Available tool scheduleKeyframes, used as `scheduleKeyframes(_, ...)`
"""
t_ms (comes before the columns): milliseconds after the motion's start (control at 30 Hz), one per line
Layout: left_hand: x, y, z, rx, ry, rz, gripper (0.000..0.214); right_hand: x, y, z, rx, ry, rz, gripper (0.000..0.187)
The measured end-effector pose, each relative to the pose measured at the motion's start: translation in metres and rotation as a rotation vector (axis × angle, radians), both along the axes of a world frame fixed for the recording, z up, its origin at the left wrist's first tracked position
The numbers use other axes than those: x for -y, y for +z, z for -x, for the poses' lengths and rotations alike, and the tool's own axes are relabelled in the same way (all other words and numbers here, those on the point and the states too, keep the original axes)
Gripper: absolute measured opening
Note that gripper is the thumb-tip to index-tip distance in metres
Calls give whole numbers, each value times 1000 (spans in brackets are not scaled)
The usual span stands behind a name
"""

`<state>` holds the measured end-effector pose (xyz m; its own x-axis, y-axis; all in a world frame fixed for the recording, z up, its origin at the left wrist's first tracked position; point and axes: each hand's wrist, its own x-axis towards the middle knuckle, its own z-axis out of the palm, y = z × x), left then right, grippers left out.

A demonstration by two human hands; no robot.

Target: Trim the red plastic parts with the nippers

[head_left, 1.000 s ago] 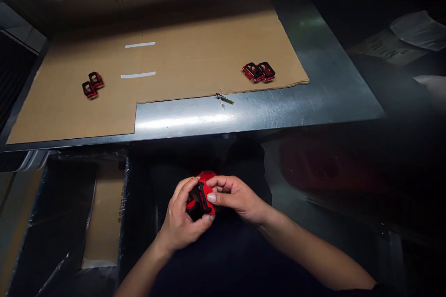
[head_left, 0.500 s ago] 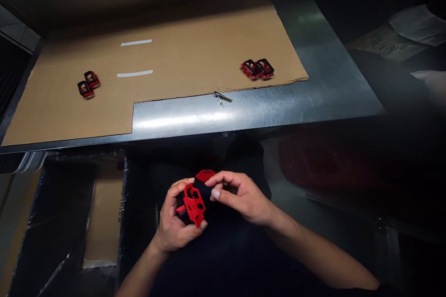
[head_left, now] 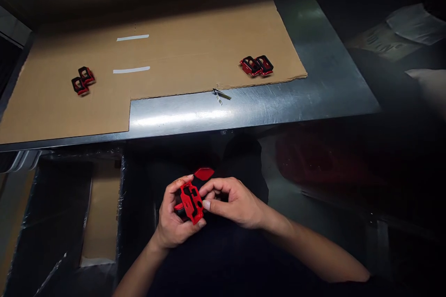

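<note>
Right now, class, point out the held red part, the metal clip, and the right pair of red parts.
Held red part [head_left: 195, 216]: head view, its flat red face.
Metal clip [head_left: 219, 94]: head view, its middle.
Right pair of red parts [head_left: 258, 66]: head view, where they meet.

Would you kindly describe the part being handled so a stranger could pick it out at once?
Below the front edge of the steel table, find the left hand and right hand. The red-and-black frame sits in the left hand's grip; the similar pieces lie on cardboard.
</note>
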<state>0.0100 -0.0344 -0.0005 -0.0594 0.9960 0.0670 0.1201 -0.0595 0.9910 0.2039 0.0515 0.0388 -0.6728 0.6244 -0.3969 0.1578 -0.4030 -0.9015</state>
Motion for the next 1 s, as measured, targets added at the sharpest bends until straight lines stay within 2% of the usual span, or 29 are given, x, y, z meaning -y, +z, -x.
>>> scheduleKeyframes(133,0,0,-1,37,-5,7,76,2,2,1,-7,2,-5,24)
scheduleKeyframes(200,0,0,-1,69,-10,16,77,-4,2,-1,19,-34,-77,24)
scheduleKeyframes(267,2,0,-1,106,-16,24,78,-20,0,-8,102,-148,-238,22)
scheduleKeyframes(400,6,-2,0,144,-30,72,81,-78,-7,-30,455,-543,-707,22)
scheduleKeyframes(433,7,-2,-1,147,-33,87,82,-94,-8,-34,547,-590,-804,24)
scheduleKeyframes(500,7,-1,-2,148,-29,98,80,-122,-9,-40,701,-583,-919,36)
scheduleKeyframes(600,5,3,-5,150,-25,91,75,-151,-11,-35,859,-478,-948,56)
scheduleKeyframes(700,4,5,-7,126,-55,82,73,-168,-16,-20,963,-444,-946,63)
scheduleKeyframes(767,4,4,-7,60,-77,53,74,-177,-19,-10,988,-457,-938,56)
scheduleKeyframes(867,4,3,-5,-87,-72,0,72,-187,-21,-4,936,-523,-954,35)
scheduleKeyframes(933,3,4,-5,-158,-47,-31,70,-182,-17,-9,885,-562,-979,25)
scheduleKeyframes(1000,3,7,-4,-198,-30,-68,70,-162,-11,-17,795,-558,-1028,23)
